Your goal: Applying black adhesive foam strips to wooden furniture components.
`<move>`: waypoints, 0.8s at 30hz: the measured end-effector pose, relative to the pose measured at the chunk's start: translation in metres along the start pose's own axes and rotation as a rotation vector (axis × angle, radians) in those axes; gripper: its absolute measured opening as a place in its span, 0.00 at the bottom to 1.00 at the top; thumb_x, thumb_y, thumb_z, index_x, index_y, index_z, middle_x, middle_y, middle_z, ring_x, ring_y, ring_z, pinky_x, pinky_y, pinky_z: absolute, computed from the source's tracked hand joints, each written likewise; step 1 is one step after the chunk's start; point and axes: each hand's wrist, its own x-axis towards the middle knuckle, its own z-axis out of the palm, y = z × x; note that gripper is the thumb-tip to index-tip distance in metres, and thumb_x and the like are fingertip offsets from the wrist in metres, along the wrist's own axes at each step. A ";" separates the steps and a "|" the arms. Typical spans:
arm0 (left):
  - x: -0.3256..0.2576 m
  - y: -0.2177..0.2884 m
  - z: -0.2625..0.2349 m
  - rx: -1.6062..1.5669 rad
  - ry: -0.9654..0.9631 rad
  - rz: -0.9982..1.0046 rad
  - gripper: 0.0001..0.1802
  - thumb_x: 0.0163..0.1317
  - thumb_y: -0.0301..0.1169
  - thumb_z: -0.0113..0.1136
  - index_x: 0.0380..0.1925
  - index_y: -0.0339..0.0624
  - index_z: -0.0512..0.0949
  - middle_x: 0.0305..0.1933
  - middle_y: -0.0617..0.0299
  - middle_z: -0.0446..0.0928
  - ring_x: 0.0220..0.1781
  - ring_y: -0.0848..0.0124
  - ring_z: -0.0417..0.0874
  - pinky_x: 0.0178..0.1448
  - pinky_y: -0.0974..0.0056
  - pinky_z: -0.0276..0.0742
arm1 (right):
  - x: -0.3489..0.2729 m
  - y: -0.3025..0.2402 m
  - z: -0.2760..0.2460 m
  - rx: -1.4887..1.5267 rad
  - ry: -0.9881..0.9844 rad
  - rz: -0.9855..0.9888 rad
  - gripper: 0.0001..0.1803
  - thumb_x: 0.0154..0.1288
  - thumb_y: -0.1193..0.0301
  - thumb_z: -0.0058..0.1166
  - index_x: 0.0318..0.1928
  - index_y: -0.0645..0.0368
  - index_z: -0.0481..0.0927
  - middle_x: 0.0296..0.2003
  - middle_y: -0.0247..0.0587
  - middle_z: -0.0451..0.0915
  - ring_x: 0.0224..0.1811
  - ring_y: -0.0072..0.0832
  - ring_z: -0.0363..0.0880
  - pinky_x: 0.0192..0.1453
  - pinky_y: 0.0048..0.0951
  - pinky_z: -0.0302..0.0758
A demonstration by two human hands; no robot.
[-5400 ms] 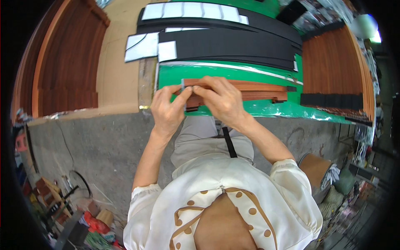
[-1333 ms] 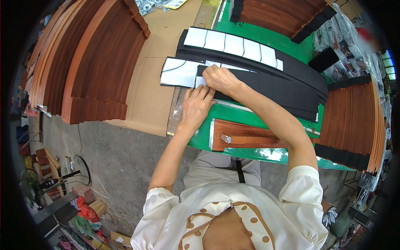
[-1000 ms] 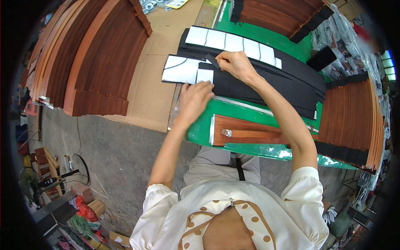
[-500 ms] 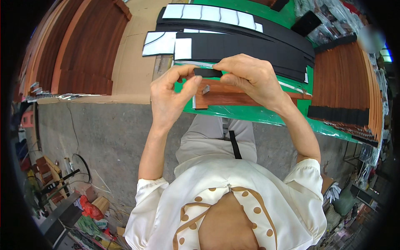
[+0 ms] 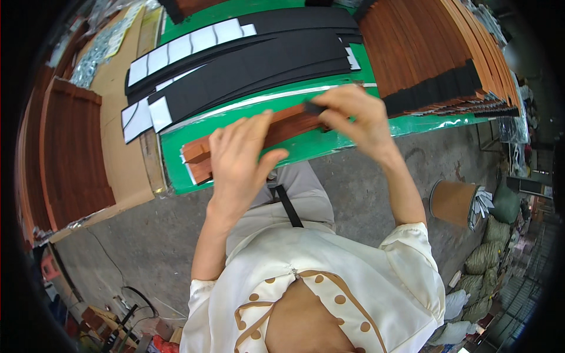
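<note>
Green table point(image 5: 306, 150), both hands back from black strips point(image 5: 253, 70) onto wooden slat point(image 5: 288, 123)

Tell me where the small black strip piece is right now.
In the head view, the small black strip piece is pinched in the right hand, just above the long brown wood piece on the green table.

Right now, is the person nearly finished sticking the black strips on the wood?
Not nearly. Done: a stack of wooden slats with black ends lies at right. In hand: right hand pinches a small black piece over the wooden slat; left hand steadies it. Left: many black strips wait.
</note>
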 end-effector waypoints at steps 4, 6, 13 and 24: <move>0.027 -0.001 0.062 0.328 -0.059 0.132 0.28 0.46 0.32 0.67 0.50 0.40 0.75 0.43 0.57 0.78 0.45 0.63 0.77 0.46 0.62 0.68 | -0.014 0.037 -0.043 -0.081 0.101 0.194 0.14 0.52 0.77 0.62 0.42 0.61 0.82 0.36 0.39 0.82 0.39 0.32 0.78 0.41 0.30 0.75; 0.026 -0.019 0.073 0.417 -0.217 0.088 0.22 0.46 0.27 0.66 0.45 0.41 0.78 0.41 0.59 0.79 0.40 0.65 0.78 0.41 0.63 0.69 | -0.019 0.051 -0.050 -0.113 0.113 0.233 0.13 0.53 0.77 0.62 0.41 0.61 0.82 0.36 0.39 0.82 0.39 0.32 0.78 0.41 0.30 0.74; 0.017 -0.017 0.054 0.404 -0.195 0.073 0.18 0.46 0.23 0.64 0.41 0.40 0.78 0.38 0.60 0.79 0.38 0.65 0.77 0.40 0.63 0.67 | -0.033 0.074 -0.051 -0.150 0.001 0.052 0.13 0.51 0.75 0.63 0.41 0.57 0.83 0.32 0.37 0.78 0.38 0.32 0.74 0.42 0.32 0.72; 0.051 0.012 0.127 0.148 -0.084 -0.162 0.14 0.47 0.32 0.68 0.36 0.43 0.81 0.35 0.65 0.79 0.37 0.67 0.76 0.44 0.62 0.63 | -0.018 0.100 -0.038 -0.090 -0.160 0.031 0.11 0.55 0.70 0.60 0.40 0.54 0.84 0.34 0.32 0.77 0.39 0.30 0.71 0.42 0.31 0.71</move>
